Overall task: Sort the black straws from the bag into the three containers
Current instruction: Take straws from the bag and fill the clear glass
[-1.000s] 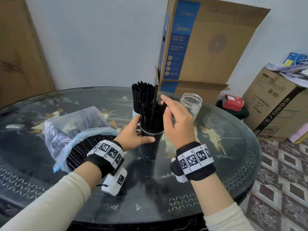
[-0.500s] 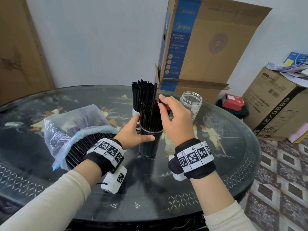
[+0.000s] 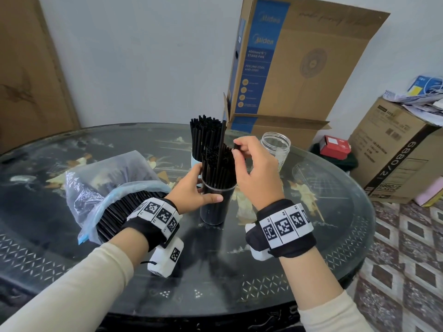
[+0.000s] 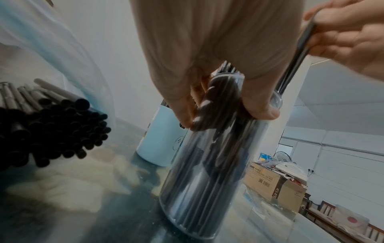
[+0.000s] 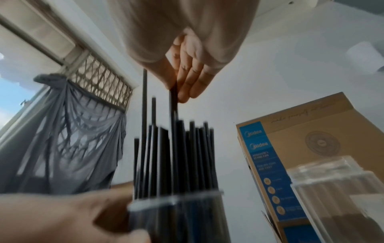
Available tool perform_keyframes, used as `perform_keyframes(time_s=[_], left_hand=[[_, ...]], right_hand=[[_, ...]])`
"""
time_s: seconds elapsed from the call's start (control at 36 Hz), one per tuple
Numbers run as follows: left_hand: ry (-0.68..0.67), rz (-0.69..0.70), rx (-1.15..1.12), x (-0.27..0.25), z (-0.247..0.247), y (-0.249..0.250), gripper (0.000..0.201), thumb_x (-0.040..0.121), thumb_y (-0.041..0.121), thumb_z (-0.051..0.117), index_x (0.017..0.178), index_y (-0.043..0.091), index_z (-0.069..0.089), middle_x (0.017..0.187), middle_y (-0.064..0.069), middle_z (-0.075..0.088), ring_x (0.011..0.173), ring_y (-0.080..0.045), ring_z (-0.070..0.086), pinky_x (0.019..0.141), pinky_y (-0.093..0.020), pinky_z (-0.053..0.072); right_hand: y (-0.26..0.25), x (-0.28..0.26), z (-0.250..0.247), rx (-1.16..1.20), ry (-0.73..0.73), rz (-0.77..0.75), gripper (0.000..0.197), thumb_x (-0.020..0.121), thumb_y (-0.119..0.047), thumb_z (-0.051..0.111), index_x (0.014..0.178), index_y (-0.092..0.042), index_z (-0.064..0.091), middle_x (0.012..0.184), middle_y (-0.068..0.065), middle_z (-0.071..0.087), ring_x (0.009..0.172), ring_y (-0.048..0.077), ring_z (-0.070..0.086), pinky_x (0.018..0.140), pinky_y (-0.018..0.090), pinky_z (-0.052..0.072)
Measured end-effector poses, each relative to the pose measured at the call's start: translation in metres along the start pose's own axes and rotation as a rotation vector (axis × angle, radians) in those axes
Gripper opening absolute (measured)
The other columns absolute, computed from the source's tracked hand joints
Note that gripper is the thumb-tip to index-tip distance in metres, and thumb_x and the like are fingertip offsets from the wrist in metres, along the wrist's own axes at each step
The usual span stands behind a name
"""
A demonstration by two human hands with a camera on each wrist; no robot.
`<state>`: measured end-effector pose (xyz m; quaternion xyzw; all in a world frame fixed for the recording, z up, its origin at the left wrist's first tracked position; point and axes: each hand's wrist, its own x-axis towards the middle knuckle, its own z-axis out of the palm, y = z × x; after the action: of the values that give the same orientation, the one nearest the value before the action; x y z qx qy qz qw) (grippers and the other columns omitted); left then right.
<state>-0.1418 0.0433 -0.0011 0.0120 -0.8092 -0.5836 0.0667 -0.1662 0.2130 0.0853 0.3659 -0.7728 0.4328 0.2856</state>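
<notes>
Left hand wraps the clear cup near its rim, thumb across the near side, fingers round the far side. The cup stands upright at table centre, packed with black straws, long axes vertical, open ends up. Right hand sits at the cup's 2 o'clock, thumb and forefinger pinching the top of one straw that stands in the bundle, other fingers loosely fanned.

The right wrist view shows that pinched straw near vertical, tipped slightly, its lower part down among the others; a taller straw pokes above the pack at its left. The head view shows the same tall one as a thin line rising past the bundle.

At the cup's 12 o'clock, just behind it, stands the blue cup, also full of upright straws; the left wrist view alone shows its pale blue wall, mostly hidden from the head camera. At 2 o'clock, beyond the right hand, the jar stands upright. At 9 o'clock lies the bag, on its side, mouth toward the person, straws inside lying roughly horizontal; the left wrist view looks straight into their open ends.

Beyond the table stands a fan box.
</notes>
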Motion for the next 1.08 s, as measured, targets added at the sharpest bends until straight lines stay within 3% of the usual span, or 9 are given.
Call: perform_keyframes(time_s=[0.14, 0.28, 0.33, 0.47, 0.58, 0.75, 0.89, 1.0, 1.08], left_hand=[[-0.003, -0.007, 0.013, 0.001, 0.000, -0.001, 0.073, 0.072, 0.018, 0.083, 0.130, 0.025, 0.039, 0.122, 0.010, 0.057, 0.113, -0.003, 0.054, 0.091, -0.020, 0.048], [-0.006, -0.014, 0.036, 0.001, -0.001, -0.002, 0.075, 0.072, 0.021, 0.083, 0.132, 0.026, 0.038, 0.124, 0.011, 0.056, 0.117, -0.009, 0.054, 0.098, -0.030, 0.047], [-0.005, -0.016, 0.039, 0.002, -0.001, -0.002, 0.076, 0.071, 0.022, 0.083, 0.132, 0.027, 0.037, 0.124, 0.011, 0.056, 0.117, -0.010, 0.054, 0.099, -0.031, 0.047], [-0.013, -0.018, 0.056, 0.002, -0.002, -0.002, 0.082, 0.070, 0.026, 0.084, 0.135, 0.028, 0.035, 0.127, 0.009, 0.055, 0.119, -0.012, 0.054, 0.100, -0.036, 0.047], [-0.023, -0.043, 0.061, 0.000, -0.002, 0.000, 0.092, 0.062, 0.038, 0.086, 0.136, 0.029, 0.033, 0.130, 0.006, 0.055, 0.121, -0.014, 0.053, 0.101, -0.041, 0.048], [-0.021, -0.067, 0.072, -0.002, -0.002, 0.002, 0.100, 0.049, 0.058, 0.080, 0.133, 0.031, 0.034, 0.128, 0.007, 0.056, 0.122, -0.016, 0.053, 0.101, -0.042, 0.048], [-0.016, -0.063, 0.069, -0.002, -0.002, 0.003, 0.099, 0.049, 0.056, 0.081, 0.133, 0.031, 0.035, 0.128, 0.008, 0.057, 0.121, -0.014, 0.054, 0.101, -0.041, 0.048], [-0.021, -0.064, 0.072, -0.002, -0.003, 0.004, 0.103, 0.049, 0.056, 0.081, 0.136, 0.029, 0.033, 0.129, 0.008, 0.056, 0.121, -0.015, 0.054, 0.101, -0.041, 0.048], [-0.018, -0.053, 0.078, -0.002, -0.003, 0.003, 0.101, 0.051, 0.056, 0.081, 0.135, 0.030, 0.034, 0.128, 0.008, 0.056, 0.119, -0.013, 0.055, 0.100, -0.040, 0.049]], right_hand=[[-0.009, 0.004, -0.020, 0.057, 0.101, 0.058, 0.034, 0.096, -0.007, 0.054, 0.130, -0.009, 0.055, 0.102, -0.006, 0.059, 0.091, -0.008, 0.053, 0.087, 0.005, 0.040], [-0.019, 0.007, -0.035, 0.152, 0.223, 0.028, 0.018, 0.097, -0.011, 0.052, 0.112, -0.010, 0.062, 0.096, 0.007, 0.062, 0.081, 0.010, 0.054, 0.075, 0.017, 0.045], [-0.020, 0.005, -0.032, 0.201, 0.134, 0.086, 0.010, 0.096, -0.013, 0.054, 0.104, -0.012, 0.061, 0.092, 0.005, 0.061, 0.076, 0.015, 0.055, 0.070, 0.025, 0.047], [-0.007, -0.004, -0.021, 0.122, -0.226, 0.257, 0.006, 0.096, -0.016, 0.055, 0.099, -0.015, 0.059, 0.086, -0.004, 0.063, 0.076, 0.005, 0.062, 0.071, 0.019, 0.048], [-0.007, -0.005, -0.032, 0.166, -0.097, 0.236, 0.006, 0.098, -0.012, 0.052, 0.096, -0.010, 0.057, 0.078, -0.006, 0.061, 0.068, 0.002, 0.061, 0.067, 0.009, 0.044], [-0.008, -0.004, -0.045, 0.147, 0.137, 0.147, 0.005, 0.099, -0.014, 0.048, 0.095, -0.017, 0.050, 0.075, -0.013, 0.056, 0.067, 0.003, 0.056, 0.067, 0.016, 0.047], [-0.005, -0.004, -0.033, 0.168, 0.091, 0.181, 0.009, 0.099, -0.018, 0.050, 0.092, -0.024, 0.051, 0.080, -0.003, 0.064, 0.065, 0.012, 0.060, 0.067, 0.034, 0.054], [-0.003, -0.005, -0.018, 0.131, 0.015, 0.199, 0.008, 0.097, -0.014, 0.054, 0.092, -0.008, 0.057, 0.074, 0.001, 0.063, 0.063, 0.010, 0.062, 0.066, 0.023, 0.053], [-0.001, -0.008, -0.006, 0.090, -0.066, 0.180, 0.010, 0.096, -0.015, 0.056, 0.091, -0.006, 0.057, 0.075, 0.004, 0.062, 0.066, 0.014, 0.063, 0.068, 0.031, 0.053]])
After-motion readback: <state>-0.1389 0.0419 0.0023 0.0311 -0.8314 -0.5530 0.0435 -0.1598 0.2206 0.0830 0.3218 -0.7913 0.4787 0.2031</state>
